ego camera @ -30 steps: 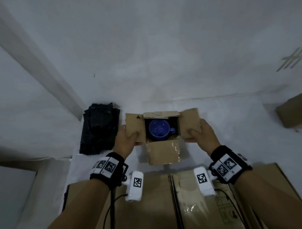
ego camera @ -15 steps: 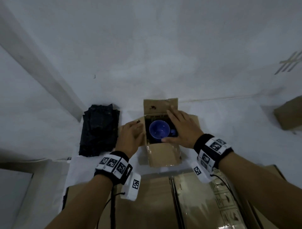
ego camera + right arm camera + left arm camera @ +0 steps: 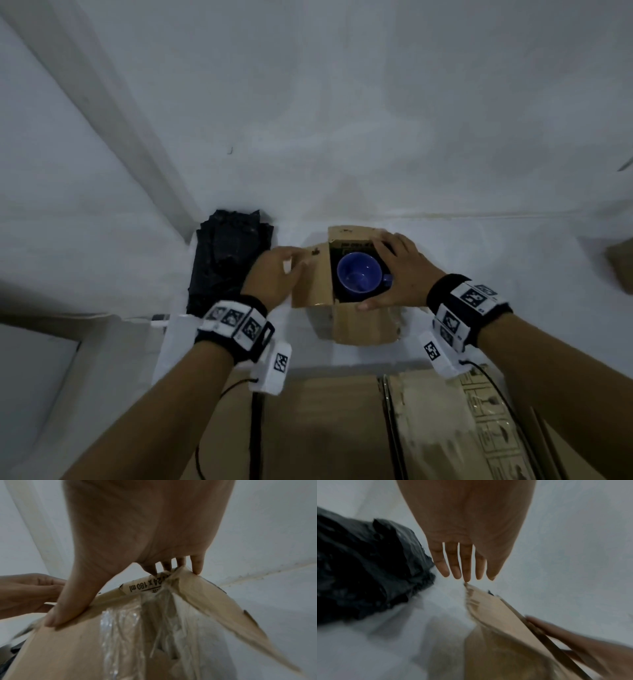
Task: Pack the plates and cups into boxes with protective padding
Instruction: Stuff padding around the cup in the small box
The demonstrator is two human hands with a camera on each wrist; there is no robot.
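The step in hand looks like closing the small cardboard box [image 3: 356, 322] on the white worktop [image 3: 479, 260]. A blue cup [image 3: 358, 277] stands upright inside it, mouth up, handle to the right. The right hand [image 3: 397, 274] lies flat with straight fingers on the right flap, pushing it over the opening. The left hand [image 3: 274, 274] is spread, fingers straight, against the left flap [image 3: 313, 279], which is half folded in. A heap of black padding [image 3: 227, 260] lies just left of the box. Next, I judge, both side flaps must be pressed flat, then the far and near flaps folded over
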